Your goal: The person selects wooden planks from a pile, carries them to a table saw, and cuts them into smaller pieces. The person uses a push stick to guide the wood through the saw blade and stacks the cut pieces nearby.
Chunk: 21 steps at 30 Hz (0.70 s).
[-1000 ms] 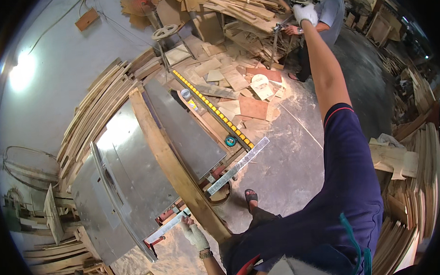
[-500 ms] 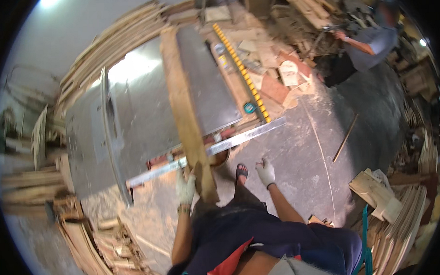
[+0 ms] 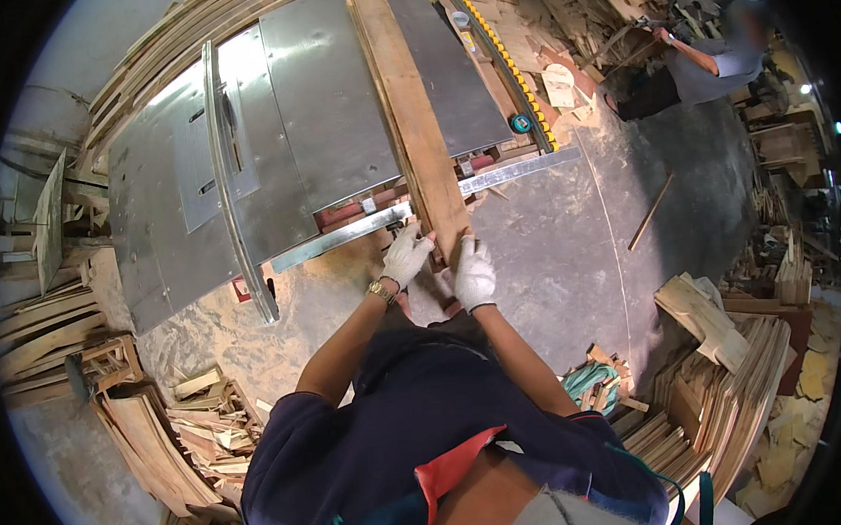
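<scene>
A long wooden board (image 3: pixel 419 112) lies across the grey metal saw table (image 3: pixel 319 98), its near end reaching over the front rail (image 3: pixel 520 172) toward me. Along its left side runs a narrow wooden edge; whether that is a second piece, I cannot tell. Both my hands wear white gloves. My left hand (image 3: pixel 407 256) has its fingers closed on the board's left edge near the end. Around the right corner of the same end, my right hand (image 3: pixel 476 277) is wrapped, its thumb side on top.
Left of the board, a long metal fence (image 3: pixel 224 168) crosses the table. A yellow-and-black strip (image 3: pixel 501 57) and a teal tape measure (image 3: pixel 520 124) lie at the right. Stacked planks (image 3: pixel 726 390) and scrap wood (image 3: pixel 212 426) flank me. Another person (image 3: pixel 703 72) works at the far right.
My right hand has come left from beside the board onto its near end. My left hand has shifted to the board's edge. The view has tilted, so the table sits higher.
</scene>
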Each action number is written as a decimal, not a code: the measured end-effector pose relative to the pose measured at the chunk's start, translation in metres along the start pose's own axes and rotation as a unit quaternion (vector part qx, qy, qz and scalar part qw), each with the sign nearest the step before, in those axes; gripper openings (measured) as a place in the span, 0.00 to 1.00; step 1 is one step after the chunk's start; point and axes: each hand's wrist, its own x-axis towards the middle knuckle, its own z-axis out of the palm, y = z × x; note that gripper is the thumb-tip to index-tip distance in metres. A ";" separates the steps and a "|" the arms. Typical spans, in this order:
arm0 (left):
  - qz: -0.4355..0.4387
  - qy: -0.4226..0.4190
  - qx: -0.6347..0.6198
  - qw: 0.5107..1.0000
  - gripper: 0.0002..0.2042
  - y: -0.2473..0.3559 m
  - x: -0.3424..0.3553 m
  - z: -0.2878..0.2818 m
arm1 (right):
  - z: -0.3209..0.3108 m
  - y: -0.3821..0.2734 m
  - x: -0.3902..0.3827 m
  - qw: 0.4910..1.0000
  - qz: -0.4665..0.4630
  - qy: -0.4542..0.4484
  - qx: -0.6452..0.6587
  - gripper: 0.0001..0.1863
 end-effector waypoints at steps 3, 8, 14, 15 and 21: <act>0.042 0.022 -0.010 0.999 0.32 -0.002 -0.005 -0.016 | 0.009 0.004 -0.008 0.995 -0.014 0.095 0.017 0.51; 0.043 0.077 -0.097 0.991 0.26 -0.021 -0.002 -0.035 | 0.001 -0.006 -0.060 0.985 -0.040 0.117 0.123 0.43; 0.030 0.077 -0.248 0.965 0.29 -0.026 0.014 -0.051 | 0.043 0.047 -0.178 0.842 0.021 -0.088 0.531 0.42; 0.040 0.071 -0.235 0.968 0.29 -0.018 0.011 -0.052 | 0.054 0.054 -0.205 0.827 0.034 -0.095 0.553 0.43; 0.046 0.043 -0.102 0.993 0.26 -0.004 -0.029 -0.031 | 0.105 0.061 -0.374 0.868 0.086 -0.024 0.488 0.50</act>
